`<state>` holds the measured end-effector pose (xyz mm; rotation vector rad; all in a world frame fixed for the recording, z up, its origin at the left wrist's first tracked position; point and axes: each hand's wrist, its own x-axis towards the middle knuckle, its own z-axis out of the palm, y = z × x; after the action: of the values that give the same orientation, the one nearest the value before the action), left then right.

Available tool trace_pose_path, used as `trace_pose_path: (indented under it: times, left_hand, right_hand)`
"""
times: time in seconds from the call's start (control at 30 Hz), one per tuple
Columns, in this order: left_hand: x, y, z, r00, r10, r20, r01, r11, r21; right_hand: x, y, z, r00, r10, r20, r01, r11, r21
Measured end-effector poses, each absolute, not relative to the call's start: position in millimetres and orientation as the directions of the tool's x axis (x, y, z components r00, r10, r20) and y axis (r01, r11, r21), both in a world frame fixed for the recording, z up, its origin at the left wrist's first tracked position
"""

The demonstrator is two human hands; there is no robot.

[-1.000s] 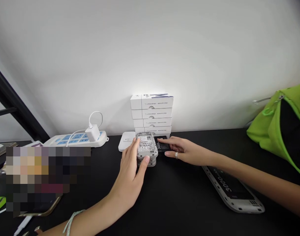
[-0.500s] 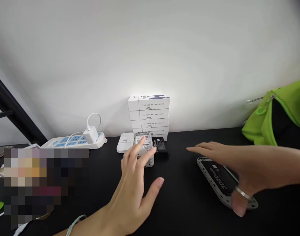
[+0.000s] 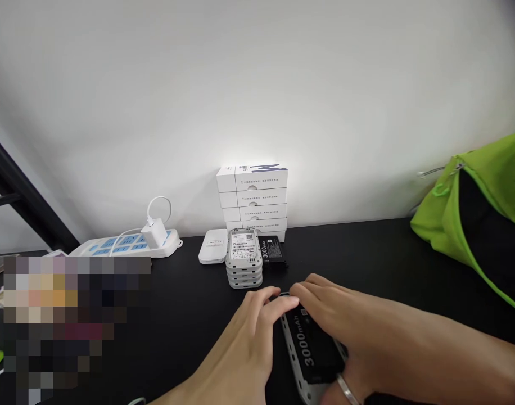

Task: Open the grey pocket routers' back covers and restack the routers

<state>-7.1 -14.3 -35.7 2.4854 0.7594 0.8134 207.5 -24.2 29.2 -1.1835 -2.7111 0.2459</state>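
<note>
Near the front of the black table (image 3: 367, 253), both my hands are on a grey device with a black "3000mAh" battery (image 3: 310, 349) in its open back. My right hand (image 3: 342, 332) grips it along the right side, thumb with a ring at its near end. My left hand (image 3: 249, 337) has its fingertips curled onto the device's far left edge. Farther back stands a stack of several similar grey devices (image 3: 244, 259) with a loose black battery (image 3: 273, 248) lying just to its right.
A stack of white boxes (image 3: 253, 194) stands against the wall, a white cover (image 3: 213, 246) beside it. A power strip with a white charger (image 3: 129, 242) lies at the left. A green bag (image 3: 477, 214) sits at the right. A blurred patch covers the left foreground.
Both hands left the stack and the loose battery. The right hand took the device from the right side of the table and brought it to the centre front, where the left hand joined it.
</note>
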Motion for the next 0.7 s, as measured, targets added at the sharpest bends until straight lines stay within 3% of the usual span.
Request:
trace_pose_path:
  times: [0.13, 0.23, 0.33, 0.47, 0.6, 0.7]
  left_hand:
    - [-7, -12, -41, 0.664, 0.635, 0.395, 0.393, -0.745, 0.539]
    - [-7, -14, -36, 0.626, 0.685, 0.373, 0.423, -0.700, 0.575]
    - [-8, -16, -35, 0.629, 0.657, 0.416, 0.377, -0.726, 0.575]
    - [-9, -16, -35, 0.597, 0.604, 0.529, 0.336, -0.786, 0.518]
    - [-9, -18, -29, 0.566, 0.602, 0.563, 0.331, -0.791, 0.514]
    - [-7, -21, -21, 0.524, 0.650, 0.550, 0.357, -0.754, 0.551]
  right_hand:
    - [205, -17, 8, -0.665, 0.722, 0.191, 0.657, 0.688, -0.309]
    - [200, -14, 10, -0.559, 0.817, 0.140, 0.697, 0.554, -0.455]
    - [194, -13, 23, -0.465, 0.883, 0.066, 0.696, 0.410, -0.590]
    - [197, -22, 39, -0.488, 0.865, 0.119, 0.651, 0.451, -0.611]
    - [212, -35, 51, -0.494, 0.865, -0.087, 0.715, 0.348, -0.606]
    - [220, -25, 60, -0.527, 0.835, -0.158, 0.561, 0.202, -0.803]
